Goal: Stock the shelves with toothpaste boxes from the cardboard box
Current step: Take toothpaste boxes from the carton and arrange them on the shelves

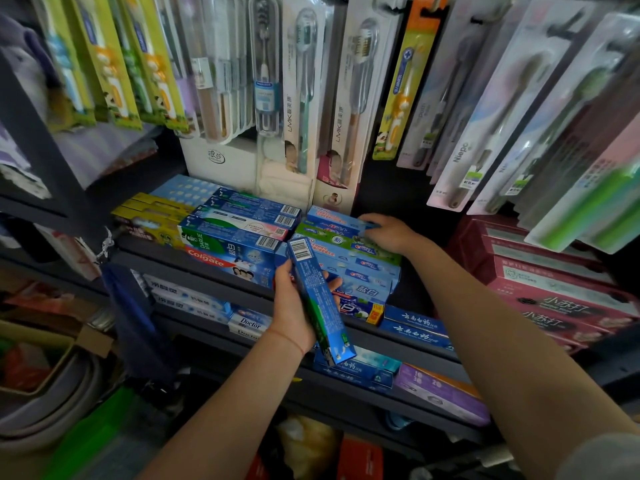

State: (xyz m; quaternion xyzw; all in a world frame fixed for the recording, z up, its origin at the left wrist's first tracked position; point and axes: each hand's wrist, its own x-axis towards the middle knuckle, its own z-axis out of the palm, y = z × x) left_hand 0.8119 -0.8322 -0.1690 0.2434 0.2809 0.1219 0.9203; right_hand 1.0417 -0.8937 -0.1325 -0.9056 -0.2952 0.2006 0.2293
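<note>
Since the left hand (292, 306) already grips a blue toothpaste box (317, 303) mid-length, fingers wrapped round it, it's likely light, stiff card, slick finish; hold the long sides; right hand (388, 232) rests on the stacked boxes (349, 251) just beyond, grip unclear.

Packaged toothbrushes hang in rows across the upper part of the view. At the left are yellow-green children's toothbrush packs (114, 64). At centre hangs a clear-cased toothbrush (265, 67), flanked on its right by two white LMK-branded packs (301, 95). An orange children's toothbrush pack (403, 84) hangs right of these. Farther right are pale Niepo-branded packs (485, 126) and a green toothbrush pack (588, 206). Folded purple cloth (100, 150) lies at the upper left. A dark blue folded umbrella (135, 317) hangs at the left. At the lower left sit a grey basin (59, 407) and an open carton (45, 358) whose contents are unclear.
</note>
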